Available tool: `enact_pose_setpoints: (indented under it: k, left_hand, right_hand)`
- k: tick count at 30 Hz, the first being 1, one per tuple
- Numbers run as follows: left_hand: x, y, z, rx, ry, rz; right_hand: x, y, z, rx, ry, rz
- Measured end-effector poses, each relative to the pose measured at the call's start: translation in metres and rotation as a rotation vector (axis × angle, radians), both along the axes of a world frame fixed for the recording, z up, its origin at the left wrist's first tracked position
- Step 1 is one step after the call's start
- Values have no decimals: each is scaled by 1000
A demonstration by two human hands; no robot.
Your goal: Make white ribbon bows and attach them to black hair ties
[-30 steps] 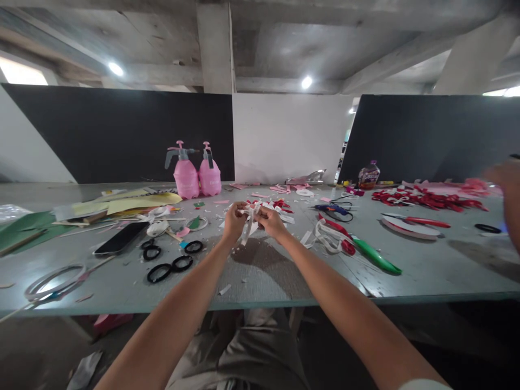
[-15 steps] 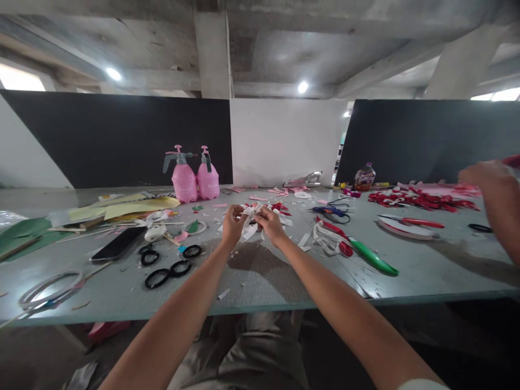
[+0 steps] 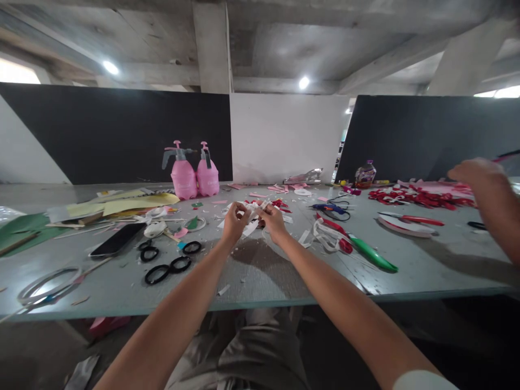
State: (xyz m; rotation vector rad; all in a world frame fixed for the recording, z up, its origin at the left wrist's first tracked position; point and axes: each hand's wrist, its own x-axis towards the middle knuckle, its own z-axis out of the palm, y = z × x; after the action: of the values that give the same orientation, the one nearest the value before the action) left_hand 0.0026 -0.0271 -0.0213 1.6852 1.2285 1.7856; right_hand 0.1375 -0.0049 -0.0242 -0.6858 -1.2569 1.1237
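Both my hands meet above the middle of the table, pinching a bunched piece of white ribbon (image 3: pixel 253 210) between them. My left hand (image 3: pixel 234 221) is closed on its left side, thumb against fingers. On the other side my right hand (image 3: pixel 272 221) is also closed on the ribbon. The exact folds are too small to make out. Under and behind the hands lie white strips (image 3: pixel 249 229) and small red pieces (image 3: pixel 281 205).
Black-handled scissors (image 3: pixel 167 270) and a phone (image 3: pixel 117 240) lie to the left. Two pink spray bottles (image 3: pixel 183 179) stand behind. Rightward are a blue glue gun (image 3: pixel 331 209), a green-handled tool (image 3: pixel 374 254), a ribbon roll (image 3: pixel 406 226) and a red ribbon pile (image 3: pixel 422 197). Another person's hand (image 3: pixel 477 172) is at far right.
My fingers have shifted slightly around the white ribbon, and the right hand's grip has changed a little. The other person's hand at far right has moved a bit left.
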Motion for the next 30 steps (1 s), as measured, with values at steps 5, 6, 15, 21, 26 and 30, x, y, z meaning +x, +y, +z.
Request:
enact_pose_setpoints:
  k: [5,6,15,21,26,30]
  left_hand:
    - [-3,-7,3,88,276,32]
    - [-3,-8,3,100,307,32]
    - [-1,6,-6,23,389,-133]
    - [4,7,-10,-46,289,-249]
    - [5,5,-9,38,229,-230]
    - [6,0,-3,8,203,-284]
  right_hand:
    - [2,-3,5,-58,94,-32]
    - [2,-4,6,-63,99,-31]
    - [0,-9,8,-63,98,64]
    - [3,-7,8,-46,84,75]
    - [5,-5,8,11,-18,43]
    - [7,-9,11,19,-60,57]
